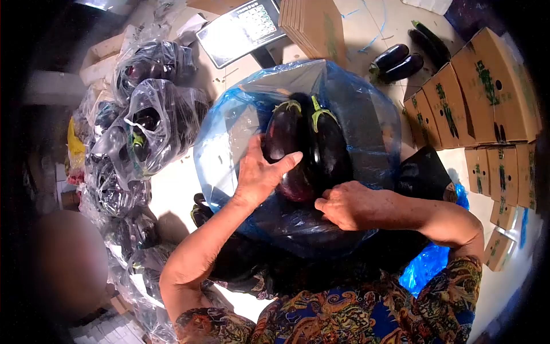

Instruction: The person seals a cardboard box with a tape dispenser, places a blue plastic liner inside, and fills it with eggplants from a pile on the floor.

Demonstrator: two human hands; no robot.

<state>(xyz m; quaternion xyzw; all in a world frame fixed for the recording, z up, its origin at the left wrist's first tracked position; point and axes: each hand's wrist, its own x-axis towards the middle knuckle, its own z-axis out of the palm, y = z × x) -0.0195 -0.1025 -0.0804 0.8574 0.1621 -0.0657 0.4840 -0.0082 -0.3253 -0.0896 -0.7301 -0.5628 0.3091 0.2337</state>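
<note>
Two dark eggplants lie side by side in a big open blue plastic bag (220, 143) in front of me, green stems pointing away. Around the lower part of the left eggplant (282, 135) curves my left hand (262, 172), its thumb across the top and its fingers along the left side. The right eggplant (332, 146) rests against it. My right hand (349, 205) is at the near ends of the eggplants, with curled fingers; what they hold, if anything, is hidden. Dark shapes show through the bag's near side.
Clear bags of eggplants (152, 123) line the left. A scale (238, 34) stands at the back beside stacked cardboard (312, 26). Loose eggplants (403, 67) lie on the floor at the back right, near cardboard boxes (487, 92). Blue plastic (427, 266) lies by my right elbow.
</note>
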